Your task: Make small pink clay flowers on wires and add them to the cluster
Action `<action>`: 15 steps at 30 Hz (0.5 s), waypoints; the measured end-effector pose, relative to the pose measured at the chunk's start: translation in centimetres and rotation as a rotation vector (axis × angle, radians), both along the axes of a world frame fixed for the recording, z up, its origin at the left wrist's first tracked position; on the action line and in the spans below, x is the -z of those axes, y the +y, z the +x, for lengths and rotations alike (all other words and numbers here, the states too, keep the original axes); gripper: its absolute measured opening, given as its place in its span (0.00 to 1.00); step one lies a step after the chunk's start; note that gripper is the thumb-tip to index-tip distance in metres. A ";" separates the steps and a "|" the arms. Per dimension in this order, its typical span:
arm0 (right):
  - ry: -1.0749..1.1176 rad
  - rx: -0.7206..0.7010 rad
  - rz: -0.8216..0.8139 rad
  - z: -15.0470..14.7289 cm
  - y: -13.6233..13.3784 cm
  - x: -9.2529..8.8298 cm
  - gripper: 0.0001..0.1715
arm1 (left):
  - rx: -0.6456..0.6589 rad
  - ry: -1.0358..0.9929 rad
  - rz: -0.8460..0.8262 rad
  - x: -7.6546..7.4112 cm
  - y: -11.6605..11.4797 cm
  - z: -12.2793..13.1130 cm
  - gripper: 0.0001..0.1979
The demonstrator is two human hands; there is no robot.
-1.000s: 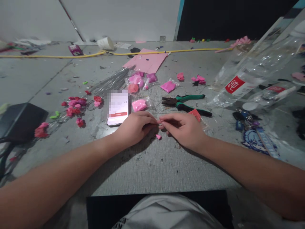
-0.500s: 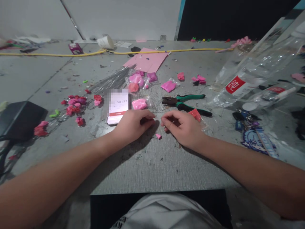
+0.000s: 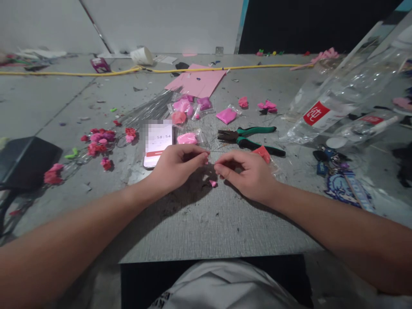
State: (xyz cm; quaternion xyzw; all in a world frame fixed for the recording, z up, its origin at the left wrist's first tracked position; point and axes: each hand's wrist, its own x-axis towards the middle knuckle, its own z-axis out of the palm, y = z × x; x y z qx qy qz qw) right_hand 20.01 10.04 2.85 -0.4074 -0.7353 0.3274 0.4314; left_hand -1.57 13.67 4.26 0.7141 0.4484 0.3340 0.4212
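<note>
My left hand [image 3: 180, 165] is closed in a pinch, with a thin wire [image 3: 220, 151] running rightward from its fingertips. A small pink bit shows at those fingertips. My right hand [image 3: 246, 171] is just across from it, thumb and fingers pressed together; what they hold is hidden. The wire reaches the back of this hand. Below the fingertips a small piece of pink clay [image 3: 213, 183] lies on the table. Pliers with green handles [image 3: 257, 139] and a red clay packet [image 3: 262, 153] lie beyond my right hand, a pink clay packet [image 3: 187, 138] beyond my left.
A phone [image 3: 157, 143] showing a timer lies by my left wrist. Beyond are a wire bundle [image 3: 148, 109], more clay packets [image 3: 227, 115] and pink card [image 3: 199, 81]. Red and pink clay flowers [image 3: 99, 139] lie left, plastic bottles [image 3: 322, 116] and a keychain [image 3: 346, 186] right.
My right fingertips have shifted slightly left and down. My left fingers have turned a little, so a pink bit now shows at their tips. The pink piece on the table stays put.
</note>
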 end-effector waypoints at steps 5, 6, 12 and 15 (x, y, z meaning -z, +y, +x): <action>0.005 -0.042 0.172 0.3 -0.2 -0.2 0.07 | 0.203 -0.138 -0.313 -0.5 -0.7 0.3 0.09; -0.002 -0.054 0.192 0.3 -0.2 -0.3 0.07 | 0.224 -0.148 -0.335 -0.6 -0.7 0.3 0.09; -0.067 -0.069 0.253 0.2 -0.3 -0.4 0.06 | 0.254 -0.168 -0.406 -0.8 -1.0 0.5 0.09; -0.103 -0.086 0.285 0.2 -0.3 -0.3 0.06 | 0.251 -0.175 -0.426 -0.8 -1.1 0.6 0.08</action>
